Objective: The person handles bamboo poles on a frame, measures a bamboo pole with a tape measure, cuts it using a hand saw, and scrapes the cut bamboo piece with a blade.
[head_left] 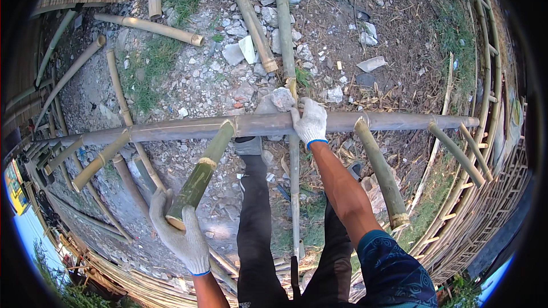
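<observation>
A long brown bamboo pole [211,128] lies across the view, with several shorter bamboo pieces set into its near side. One of these is a thick green bamboo piece [200,179], angled toward me from the pole. Around its cut near end my left hand [180,231], in a pale knit glove, is closed, thumb on one side and fingers on the other. My right hand [311,121], gloved the same way with a blue cuff edge, grips the long pole right of the middle. Its fingertips on the far side are partly hidden.
Beneath the long pole, a thinner bamboo pole [294,171] runs away between my legs. Loose bamboo lengths [251,20] and broken stones [371,64] lie on the far ground. At right stands a bamboo ladder-like frame [489,80]. Another bamboo piece [382,174] juts toward me.
</observation>
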### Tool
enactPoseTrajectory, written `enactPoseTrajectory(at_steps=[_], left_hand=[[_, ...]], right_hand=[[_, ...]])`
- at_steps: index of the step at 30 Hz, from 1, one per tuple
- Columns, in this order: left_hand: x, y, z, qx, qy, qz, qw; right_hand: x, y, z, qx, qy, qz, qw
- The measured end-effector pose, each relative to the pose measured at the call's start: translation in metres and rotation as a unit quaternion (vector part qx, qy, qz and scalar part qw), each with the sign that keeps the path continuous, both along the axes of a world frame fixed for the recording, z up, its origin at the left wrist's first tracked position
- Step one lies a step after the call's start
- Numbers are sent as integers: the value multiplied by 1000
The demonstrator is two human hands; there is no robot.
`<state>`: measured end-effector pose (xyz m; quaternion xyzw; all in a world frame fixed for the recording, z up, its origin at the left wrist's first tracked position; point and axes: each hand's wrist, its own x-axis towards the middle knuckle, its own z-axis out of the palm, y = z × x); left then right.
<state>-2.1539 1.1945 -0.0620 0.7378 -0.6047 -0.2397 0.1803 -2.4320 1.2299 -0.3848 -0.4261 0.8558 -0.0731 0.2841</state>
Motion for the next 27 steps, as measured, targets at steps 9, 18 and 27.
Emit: enactPoseTrajectory(at_steps=[9, 18, 27], left_hand=[[-15, 2, -10, 5, 40, -22, 999], [-2, -31, -14, -25, 59, -40, 997], [-17, -84, -14, -2, 21, -90, 996]], right_hand=[[-22, 207, 52, -62, -301, -424, 852], [-152, 208, 213, -129, -643, -554, 512], [-194, 153, 202, -21, -785, -520, 336]])
